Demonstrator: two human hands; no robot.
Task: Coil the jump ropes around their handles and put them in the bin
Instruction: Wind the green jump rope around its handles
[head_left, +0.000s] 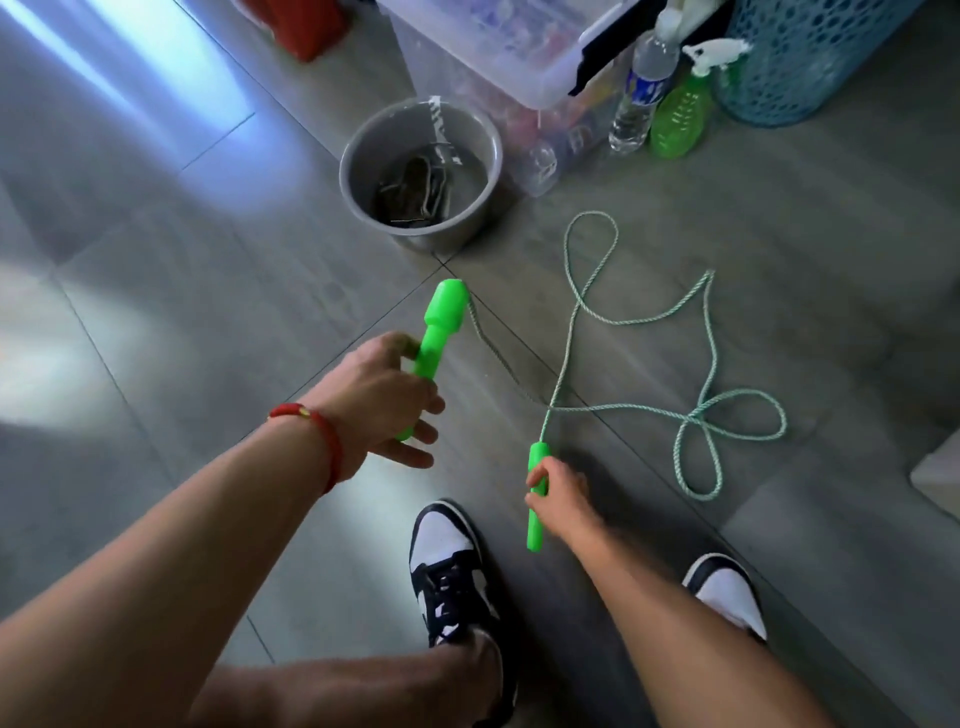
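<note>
Two green handles are already in hand, nearest the camera, above the person's black-and-white sneakers (452, 571). The right hand (558, 491) pinches its handle (535, 499) between thumb and fingers near the middle, long axis running almost straight away from the body, rope end pointing forward. The left hand (387, 400), a red bracelet (311, 434) at its wrist, closes loosely on the other handle (434, 343); thumb and upper fingers wrap it while the lower fingers hang spread, and its bulbed end tilts up and forward.

From both handles the green-and-white rope (701, 410) trails forward and to the right, lying in loose loops on the grey tile floor (182, 291), all of it uncoiled. So the slack sits on the right hand's side, likely the easier one to begin winding from.

Farther off, ahead of the left hand, stands the grey bin (358, 192), with a dark bundle in it that could be a coiled rope.
</note>
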